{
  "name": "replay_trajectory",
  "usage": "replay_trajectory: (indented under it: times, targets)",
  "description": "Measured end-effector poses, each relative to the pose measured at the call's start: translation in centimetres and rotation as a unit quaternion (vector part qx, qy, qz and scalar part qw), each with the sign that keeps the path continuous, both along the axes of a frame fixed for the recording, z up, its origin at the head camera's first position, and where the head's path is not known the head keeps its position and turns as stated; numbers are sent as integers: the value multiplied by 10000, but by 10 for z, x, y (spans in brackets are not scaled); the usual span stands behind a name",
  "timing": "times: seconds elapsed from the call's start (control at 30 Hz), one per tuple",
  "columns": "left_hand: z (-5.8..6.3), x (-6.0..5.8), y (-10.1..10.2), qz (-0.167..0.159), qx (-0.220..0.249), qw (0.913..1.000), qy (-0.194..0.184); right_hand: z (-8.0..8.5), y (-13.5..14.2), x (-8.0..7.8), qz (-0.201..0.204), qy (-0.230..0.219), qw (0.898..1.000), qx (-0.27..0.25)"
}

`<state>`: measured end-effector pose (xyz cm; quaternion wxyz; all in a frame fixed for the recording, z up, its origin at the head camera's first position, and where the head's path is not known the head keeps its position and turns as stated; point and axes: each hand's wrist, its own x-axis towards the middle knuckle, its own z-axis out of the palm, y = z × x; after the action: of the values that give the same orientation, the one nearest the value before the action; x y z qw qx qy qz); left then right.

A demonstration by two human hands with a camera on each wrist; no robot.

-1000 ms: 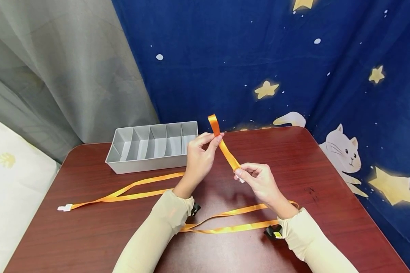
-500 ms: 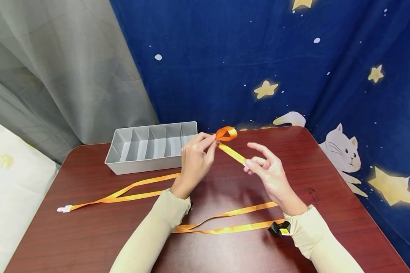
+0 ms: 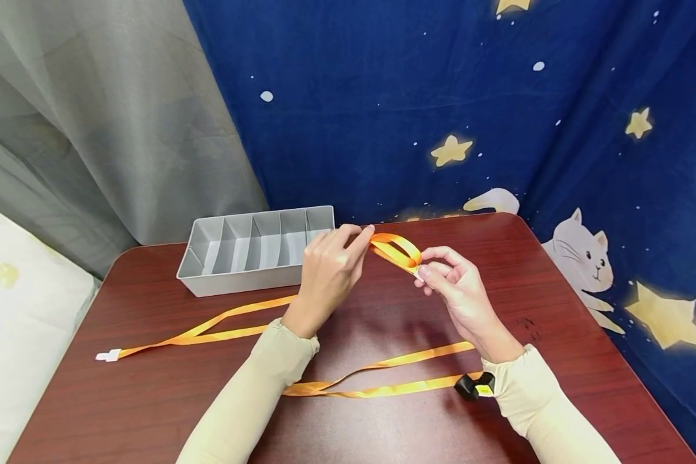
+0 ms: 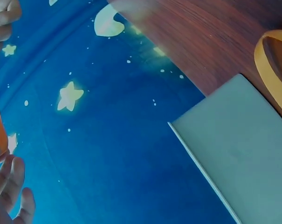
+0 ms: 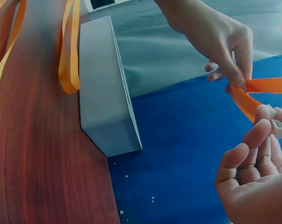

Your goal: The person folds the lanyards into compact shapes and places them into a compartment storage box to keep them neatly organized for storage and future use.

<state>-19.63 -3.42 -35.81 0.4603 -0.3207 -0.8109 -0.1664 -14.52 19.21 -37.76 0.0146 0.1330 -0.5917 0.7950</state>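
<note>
Pinching a folded glossy orange ribbon lanyard (image 3: 406, 259) in closed fingertips, my left hand (image 3: 327, 270) and right hand (image 3: 457, 290) suspend it towards the red-brown wooden table (image 3: 371, 325)'s far edge; probably light, limp, slippery, best held where it folds.

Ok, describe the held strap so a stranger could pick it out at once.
Start at the reddish-brown table, then look between the left hand and right hand. The looped orange strap there is held in the air; the other orange straps lie on the table.
</note>
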Motion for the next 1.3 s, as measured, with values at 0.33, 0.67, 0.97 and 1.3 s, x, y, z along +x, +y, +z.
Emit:
replay_trajectory:
  times: [0.33, 0.67, 0.97, 1.3]
  targets:
    - [1, 1, -5, 300, -518, 9965, 583, 1, -4, 1, 319, 279, 9991, -50]
    - [-1, 1, -9, 448, -895, 9899, 1007, 0, -1, 3, 1145, 607, 9914, 200]
    - [-1, 0, -12, 310, -959, 9888, 1105, -1, 0, 3, 1534, 713, 9852, 270]
    - [1, -2, -16, 283, -921, 9883, 1180, -1, 1, 3, 1449, 643, 9852, 658]
